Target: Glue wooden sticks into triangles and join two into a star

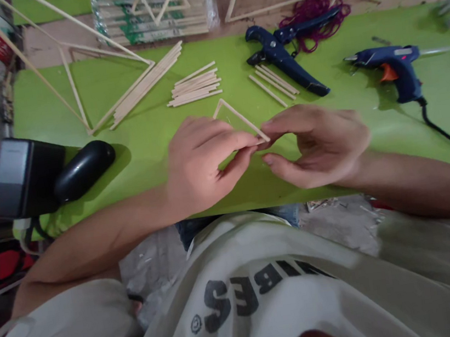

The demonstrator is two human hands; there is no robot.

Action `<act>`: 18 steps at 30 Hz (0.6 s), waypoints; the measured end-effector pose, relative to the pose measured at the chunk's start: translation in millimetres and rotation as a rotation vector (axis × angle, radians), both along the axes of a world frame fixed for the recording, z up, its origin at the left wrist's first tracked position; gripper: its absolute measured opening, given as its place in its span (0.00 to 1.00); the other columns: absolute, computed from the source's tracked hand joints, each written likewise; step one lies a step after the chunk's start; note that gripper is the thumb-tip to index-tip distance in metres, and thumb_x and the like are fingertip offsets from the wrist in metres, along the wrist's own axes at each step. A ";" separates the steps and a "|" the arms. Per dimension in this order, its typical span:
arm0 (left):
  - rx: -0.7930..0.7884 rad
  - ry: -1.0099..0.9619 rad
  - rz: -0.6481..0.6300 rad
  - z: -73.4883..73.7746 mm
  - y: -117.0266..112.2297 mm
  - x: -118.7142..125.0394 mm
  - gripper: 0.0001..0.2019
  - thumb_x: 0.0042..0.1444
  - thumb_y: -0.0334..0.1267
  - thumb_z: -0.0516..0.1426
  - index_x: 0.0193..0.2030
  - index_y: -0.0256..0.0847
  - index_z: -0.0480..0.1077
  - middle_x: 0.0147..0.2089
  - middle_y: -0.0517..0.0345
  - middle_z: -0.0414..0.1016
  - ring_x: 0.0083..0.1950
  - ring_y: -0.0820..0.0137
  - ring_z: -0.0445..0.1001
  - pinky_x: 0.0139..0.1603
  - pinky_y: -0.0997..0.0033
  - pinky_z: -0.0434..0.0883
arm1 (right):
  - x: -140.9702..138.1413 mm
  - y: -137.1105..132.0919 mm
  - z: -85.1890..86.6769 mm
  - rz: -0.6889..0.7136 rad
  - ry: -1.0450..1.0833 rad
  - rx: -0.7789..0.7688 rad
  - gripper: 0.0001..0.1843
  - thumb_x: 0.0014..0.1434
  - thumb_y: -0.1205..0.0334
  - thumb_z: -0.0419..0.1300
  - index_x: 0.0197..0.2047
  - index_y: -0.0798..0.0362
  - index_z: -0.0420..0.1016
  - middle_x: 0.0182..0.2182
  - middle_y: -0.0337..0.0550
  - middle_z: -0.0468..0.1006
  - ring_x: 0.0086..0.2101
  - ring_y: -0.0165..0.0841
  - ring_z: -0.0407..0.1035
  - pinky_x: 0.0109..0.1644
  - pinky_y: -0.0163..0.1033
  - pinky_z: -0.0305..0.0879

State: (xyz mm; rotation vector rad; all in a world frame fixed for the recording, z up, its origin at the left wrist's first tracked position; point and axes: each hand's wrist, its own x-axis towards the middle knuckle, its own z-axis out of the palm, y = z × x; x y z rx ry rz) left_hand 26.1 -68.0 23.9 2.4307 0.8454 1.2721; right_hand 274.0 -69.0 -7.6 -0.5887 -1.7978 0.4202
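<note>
My left hand (201, 160) and my right hand (315, 143) meet over the near edge of the green table (140, 124). Both pinch a small frame of thin wooden sticks (238, 117), whose corner points away from me. My fingertips press together at the frame's near corner, left thumb and forefinger closed on one stick, right thumb and fingers closed on the joint.
A pile of short sticks (195, 86) and a bundle of long sticks (148, 87) lie behind my hands. Blue cutters (283, 58), a blue glue gun (396, 66) with its cord, purple thread (314, 13), a black device (27, 175) at left, and larger stick frames (73, 83) surround them.
</note>
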 end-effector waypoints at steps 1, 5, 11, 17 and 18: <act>0.008 -0.011 -0.009 -0.1 -0.1 -0.3 0.05 0.79 0.38 0.66 0.51 0.53 0.85 0.39 0.59 0.90 0.37 0.65 0.86 0.41 0.55 0.77 | 1.1 -0.4 -1.1 -0.017 -0.017 -0.025 0.31 0.60 0.53 0.85 0.66 0.37 0.90 0.40 0.44 0.93 0.33 0.42 0.85 0.34 0.48 0.87; -0.035 0.057 0.015 -3.6 -0.3 -0.3 0.08 0.81 0.42 0.64 0.48 0.54 0.86 0.37 0.59 0.89 0.37 0.63 0.86 0.43 0.54 0.79 | 2.6 -0.8 2.7 -0.049 -0.055 0.012 0.18 0.62 0.56 0.84 0.55 0.38 0.92 0.42 0.46 0.94 0.35 0.44 0.87 0.33 0.49 0.87; -0.080 0.010 -0.008 -1.7 -2.0 1.1 0.08 0.80 0.41 0.63 0.48 0.55 0.85 0.39 0.58 0.89 0.39 0.62 0.86 0.45 0.52 0.83 | -2.8 6.1 8.9 0.001 -0.042 0.103 0.17 0.65 0.62 0.78 0.56 0.41 0.90 0.39 0.43 0.92 0.33 0.39 0.85 0.29 0.43 0.81; -0.149 -0.322 -0.004 5.3 -2.2 1.0 0.02 0.81 0.42 0.67 0.55 0.52 0.84 0.45 0.61 0.91 0.41 0.70 0.88 0.40 0.62 0.85 | 5.6 20.7 -4.9 -0.059 0.006 0.088 0.27 0.66 0.38 0.77 0.63 0.39 0.89 0.39 0.44 0.86 0.35 0.42 0.79 0.38 0.52 0.81; -0.176 -0.382 0.037 4.3 0.1 0.8 0.05 0.82 0.46 0.67 0.56 0.51 0.84 0.46 0.62 0.91 0.41 0.72 0.88 0.39 0.64 0.85 | 7.5 22.4 -6.1 -0.064 0.020 0.027 0.27 0.66 0.36 0.77 0.63 0.39 0.89 0.41 0.45 0.85 0.37 0.42 0.79 0.41 0.53 0.82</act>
